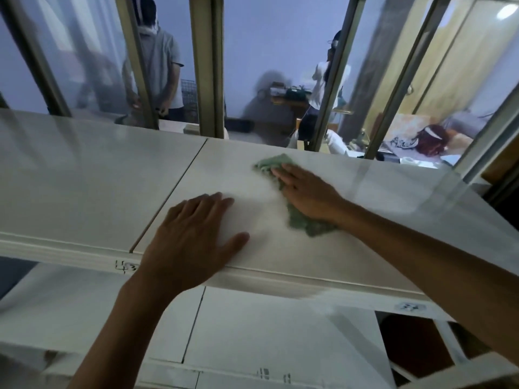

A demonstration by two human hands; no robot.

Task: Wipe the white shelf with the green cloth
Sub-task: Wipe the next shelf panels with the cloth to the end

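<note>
Right hand (306,192) presses the green cloth (297,217) flat, fingers extended, against the white shelf (84,178) for wiping; left hand (193,237), grip released, braces palm-down beside it.

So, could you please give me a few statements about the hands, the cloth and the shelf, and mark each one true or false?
1. The right hand lies flat on the green cloth. True.
2. The left hand holds a corner of the cloth. False: it rests palm down on the bare white shelf, apart from the cloth.
3. The cloth lies on the panel to the right of the shelf's seam. True.
4. The cloth hangs over the shelf's front edge. False: it lies wholly on the top surface.
5. The cloth is folded into a neat square. False: it is bunched and uneven.
</note>
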